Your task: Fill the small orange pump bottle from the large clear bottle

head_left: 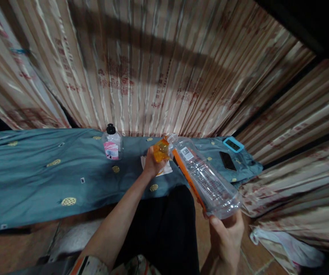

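Note:
My left hand (152, 165) is closed around a small bottle (161, 150) of orange-yellow liquid. My right hand (226, 233) grips the base of a large clear plastic bottle (207, 177) with an orange-edged label. That bottle is tilted, its neck up and to the left, meeting the top of the small bottle; whether the two mouths touch I cannot tell. A white paper or tissue (166, 168) lies on the cloth below my left hand, partly hidden by it.
A clear bottle with a black cap and pink label (112, 146) stands to the left on the blue-green pineapple-print cloth (32, 172). Toward the right end lie a black phone (227, 161) and a blue-framed device (233, 144). Curtains (153, 68) hang behind. A white plastic bag (290, 246) is low at the right.

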`<state>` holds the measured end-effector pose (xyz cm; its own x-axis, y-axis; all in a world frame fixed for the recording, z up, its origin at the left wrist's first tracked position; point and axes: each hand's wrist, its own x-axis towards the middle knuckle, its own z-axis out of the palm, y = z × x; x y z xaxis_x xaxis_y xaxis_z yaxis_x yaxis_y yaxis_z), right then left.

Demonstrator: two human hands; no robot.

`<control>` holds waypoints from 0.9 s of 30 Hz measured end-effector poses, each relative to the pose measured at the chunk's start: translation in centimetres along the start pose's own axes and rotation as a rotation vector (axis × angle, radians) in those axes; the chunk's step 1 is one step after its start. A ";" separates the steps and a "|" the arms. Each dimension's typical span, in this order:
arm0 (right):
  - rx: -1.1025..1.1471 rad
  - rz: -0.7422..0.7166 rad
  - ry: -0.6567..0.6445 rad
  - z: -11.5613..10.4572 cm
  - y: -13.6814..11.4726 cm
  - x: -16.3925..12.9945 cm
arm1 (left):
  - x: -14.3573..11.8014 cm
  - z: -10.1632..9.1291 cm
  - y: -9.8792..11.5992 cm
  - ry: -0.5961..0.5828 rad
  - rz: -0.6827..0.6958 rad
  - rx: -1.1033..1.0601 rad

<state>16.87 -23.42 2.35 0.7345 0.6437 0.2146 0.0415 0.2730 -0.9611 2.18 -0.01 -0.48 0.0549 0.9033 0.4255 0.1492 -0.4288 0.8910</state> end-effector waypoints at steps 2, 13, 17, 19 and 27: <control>-0.008 -0.006 -0.015 0.1 -0.1 -0.1 | 0.0 -0.1 0.2 0.004 0.002 0.005; -0.030 -0.005 -0.033 -0.4 0.2 0.1 | -0.3 -0.2 0.2 0.035 -0.037 -0.029; -0.046 -0.005 -0.041 -0.2 -0.2 0.1 | -0.2 -0.1 -0.2 0.084 -0.067 -0.018; -0.034 0.002 -0.035 0.0 -0.4 0.1 | -0.2 0.0 -0.2 0.083 -0.064 -0.015; -0.022 -0.006 -0.041 0.0 -0.2 0.1 | -0.1 0.1 -0.1 0.091 -0.077 -0.016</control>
<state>16.90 -23.41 2.60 0.7057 0.6713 0.2267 0.0607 0.2615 -0.9633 2.30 -0.05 -0.58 -0.0459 0.9289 0.3675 0.1337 -0.3588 0.9238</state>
